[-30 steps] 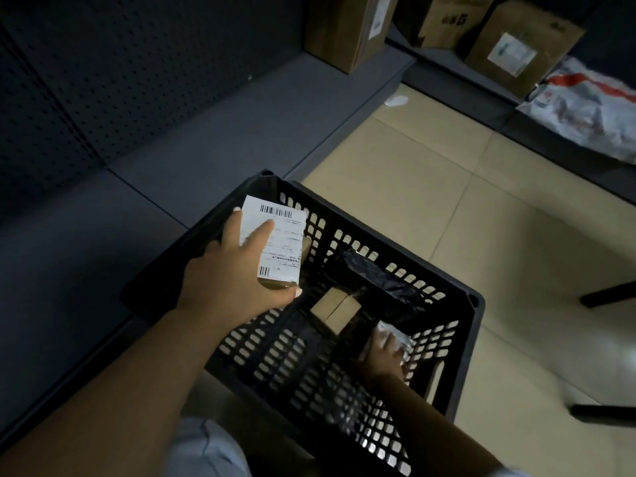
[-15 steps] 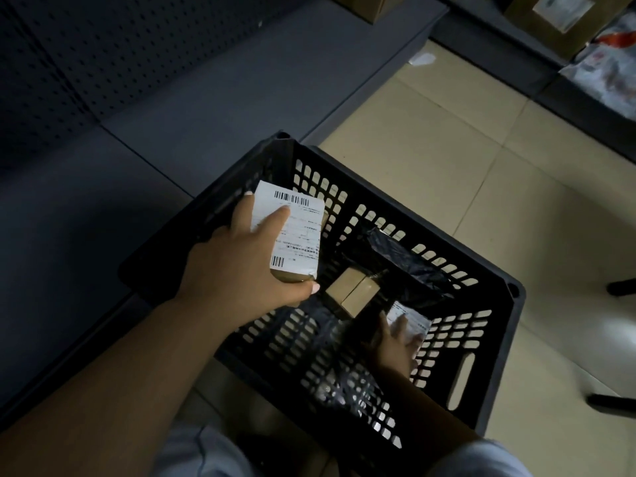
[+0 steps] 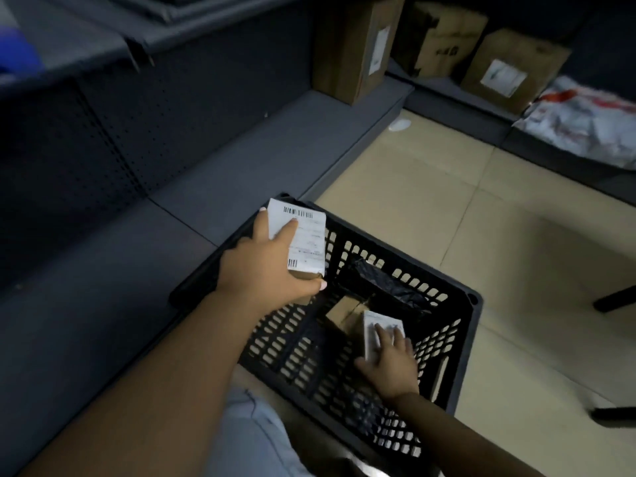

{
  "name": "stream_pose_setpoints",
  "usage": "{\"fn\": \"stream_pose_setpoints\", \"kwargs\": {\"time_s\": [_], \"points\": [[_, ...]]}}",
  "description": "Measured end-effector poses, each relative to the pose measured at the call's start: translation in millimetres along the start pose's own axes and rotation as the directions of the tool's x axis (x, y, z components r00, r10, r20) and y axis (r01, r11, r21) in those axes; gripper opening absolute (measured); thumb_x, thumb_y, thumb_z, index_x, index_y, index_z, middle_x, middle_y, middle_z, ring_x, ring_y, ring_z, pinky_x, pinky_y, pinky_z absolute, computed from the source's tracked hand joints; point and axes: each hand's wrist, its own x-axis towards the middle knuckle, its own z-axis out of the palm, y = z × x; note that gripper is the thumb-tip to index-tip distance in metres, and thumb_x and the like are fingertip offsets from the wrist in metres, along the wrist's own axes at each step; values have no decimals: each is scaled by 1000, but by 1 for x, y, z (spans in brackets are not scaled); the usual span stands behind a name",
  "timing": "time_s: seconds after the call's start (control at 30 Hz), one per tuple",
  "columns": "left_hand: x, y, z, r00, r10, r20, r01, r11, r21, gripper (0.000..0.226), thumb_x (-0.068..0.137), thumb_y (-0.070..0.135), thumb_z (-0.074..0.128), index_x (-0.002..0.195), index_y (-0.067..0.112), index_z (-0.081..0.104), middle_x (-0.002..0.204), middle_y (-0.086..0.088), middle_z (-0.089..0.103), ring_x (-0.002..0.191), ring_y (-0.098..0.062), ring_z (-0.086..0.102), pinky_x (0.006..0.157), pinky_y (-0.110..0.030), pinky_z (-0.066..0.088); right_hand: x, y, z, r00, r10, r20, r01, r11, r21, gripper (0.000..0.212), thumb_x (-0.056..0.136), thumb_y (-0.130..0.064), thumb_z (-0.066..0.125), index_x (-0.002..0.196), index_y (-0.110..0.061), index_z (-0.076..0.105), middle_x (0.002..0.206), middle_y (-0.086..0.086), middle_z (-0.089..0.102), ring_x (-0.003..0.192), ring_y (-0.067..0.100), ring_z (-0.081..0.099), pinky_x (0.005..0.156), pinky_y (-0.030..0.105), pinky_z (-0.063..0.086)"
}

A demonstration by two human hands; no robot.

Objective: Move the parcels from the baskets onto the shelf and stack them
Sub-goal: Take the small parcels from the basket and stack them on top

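Observation:
A black perforated plastic basket (image 3: 461,325) stands on the floor beside the low grey shelf (image 3: 213,187). My left hand (image 3: 268,270) grips a small brown box with a white barcode label (image 3: 306,242) above the basket's far left corner. Inside the basket, my right hand (image 3: 392,363) holds a small parcel with a white label (image 3: 378,325), fingers over its top. A small brown cardboard box (image 3: 344,309) and a black plastic bag parcel (image 3: 382,284) lie on the basket's bottom.
Tall and squat cardboard boxes (image 3: 358,49) stand at the shelf's far end, with more boxes (image 3: 509,70) and a white mailer bag (image 3: 585,122) on the adjoining low shelf. A black furniture leg (image 3: 616,297) crosses the tiled floor at right.
My right hand has taken hold of the white-labelled parcel and raised it in the basket. My left hand has lifted its labelled box a little towards the shelf. The camera has tilted up.

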Motion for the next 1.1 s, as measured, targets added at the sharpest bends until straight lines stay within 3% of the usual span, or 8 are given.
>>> {"fn": "stream_pose_setpoints", "kwargs": {"time_s": [0.13,0.23,0.4,0.5,0.6,0.73,0.9,1.1], "points": [[-30,4,-23,998,-34,-45,34,999,-8,104,65,76,62,148,39,11,158,0,-9,126,-28,41,97,-35,37,-37,-23,-48,986,-167,13,167,986,31,82,84,-60,53,151,-34,13,161,6,0,146,34,1,116,43,20],[-60,5,-50,991,-33,-129,36,999,20,105,64,77,61,148,40,9,158,1,-13,127,-29,38,98,-37,38,-70,-47,-98,955,-283,-88,290,953,88,83,78,-63,51,149,-32,20,160,7,5,147,32,-1,118,43,14],[-110,-12,-114,947,-109,-301,117,993,8,106,62,79,60,147,42,10,158,1,-12,127,-30,38,96,-38,40,-117,-106,-194,828,-426,-365,499,857,130,82,74,-55,62,144,-23,35,154,11,23,139,28,27,111,34,27],[-144,-27,-159,905,-150,-397,163,987,0,105,62,79,60,147,42,11,158,2,-9,125,-29,40,94,-37,41,-150,-157,-242,761,-505,-407,608,774,175,84,68,-59,59,142,-25,38,153,6,25,139,23,28,109,33,30],[-180,-37,-200,861,-180,-475,204,979,-2,105,63,77,61,148,40,11,158,3,-9,130,-27,37,95,-36,41,-185,-209,-271,650,-605,-459,724,677,133,90,59,-66,48,140,-28,41,150,3,28,137,22,30,109,34,32],[-231,-54,-247,777,-224,-588,284,959,10,105,62,79,60,147,43,10,158,7,-12,127,-28,41,94,-38,42,-234,-277,-296,490,-721,-490,846,529,68,79,63,-60,56,136,-32,45,147,-3,32,133,18,32,106,33,35],[-310,-94,-288,607,-330,-723,431,901,-49,107,58,85,57,146,45,12,158,8,-10,126,-25,44,90,-36,47,-289,-355,-308,270,-825,-497,961,266,80,69,72,-53,70,134,-31,49,146,-11,31,135,11,31,106,27,34],[-422,-129,-321,403,-441,-802,650,755,-89,104,61,87,51,147,44,11,158,5,-2,126,-23,45,85,-36,48,-372,-431,-296,-4,-883,-469,999,-27,41,64,74,-57,70,131,-35,51,147,-11,31,135,9,30,108,31,35]]}}
